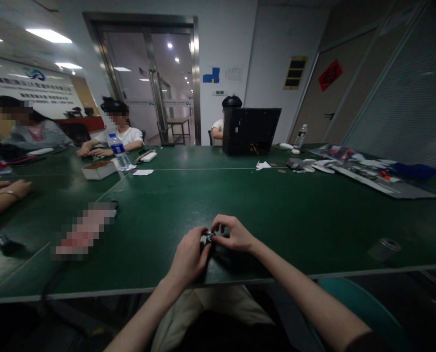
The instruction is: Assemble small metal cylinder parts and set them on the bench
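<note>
Close to the near edge of the green table [148, 205], my left hand [190, 253] is closed around a small black-and-white object [208, 237], too small and too covered by fingers to name. From the other side my right hand [234, 233] meets it, thumb and fingertips curled in at its upper right. Whether the right fingertips pinch a separate small part cannot be made out. Both forearms reach in from the bottom of the view.
A blurred pinkish slab [85, 230] with a cord lies left, near a small black item [7, 243]. A metal cylinder [384, 249] stands right. Farther off are a cardboard box [99, 169], a water bottle [118, 152], a black case [250, 131] and scattered parts [379, 171]. Several people sit around.
</note>
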Tool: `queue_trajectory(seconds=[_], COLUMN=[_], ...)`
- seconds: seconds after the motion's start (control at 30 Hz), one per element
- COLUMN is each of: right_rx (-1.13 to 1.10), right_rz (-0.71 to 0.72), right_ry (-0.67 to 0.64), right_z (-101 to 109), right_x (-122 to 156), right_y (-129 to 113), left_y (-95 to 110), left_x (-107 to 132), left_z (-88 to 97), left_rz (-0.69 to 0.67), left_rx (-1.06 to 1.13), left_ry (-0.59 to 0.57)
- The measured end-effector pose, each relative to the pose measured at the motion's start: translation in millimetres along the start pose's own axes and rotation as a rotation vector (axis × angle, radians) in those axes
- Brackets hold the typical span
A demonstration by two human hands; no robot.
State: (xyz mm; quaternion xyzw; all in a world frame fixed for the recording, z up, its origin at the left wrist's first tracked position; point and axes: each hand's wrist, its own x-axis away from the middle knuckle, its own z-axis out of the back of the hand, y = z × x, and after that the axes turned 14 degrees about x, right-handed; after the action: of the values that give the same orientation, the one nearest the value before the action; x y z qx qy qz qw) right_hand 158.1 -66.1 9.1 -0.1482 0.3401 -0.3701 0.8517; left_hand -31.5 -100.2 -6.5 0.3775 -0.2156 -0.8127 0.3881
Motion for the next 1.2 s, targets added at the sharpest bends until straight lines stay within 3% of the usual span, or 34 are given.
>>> queue_trajectory(seconds=[0.37,0.9,1.2], right_rx=[-0.022,-0.185,-0.228], right_rz=[-0.012,-0.203,-0.230], right_ry=[0.013,-0.021,-0.057], right_z=[-2,-3,0], right_x=[-1,-5,-5], right_y=[-3,6,3], left_y=[-5,12,15], left_x=[-4,-7,-8], left_z=[-1.5,7.1,10.1], left_rz=[0.041,0.178,0.241], left_rx=[-0.059,0.270,0.362], left_ry=[-0.134,-0.096,-0.094])
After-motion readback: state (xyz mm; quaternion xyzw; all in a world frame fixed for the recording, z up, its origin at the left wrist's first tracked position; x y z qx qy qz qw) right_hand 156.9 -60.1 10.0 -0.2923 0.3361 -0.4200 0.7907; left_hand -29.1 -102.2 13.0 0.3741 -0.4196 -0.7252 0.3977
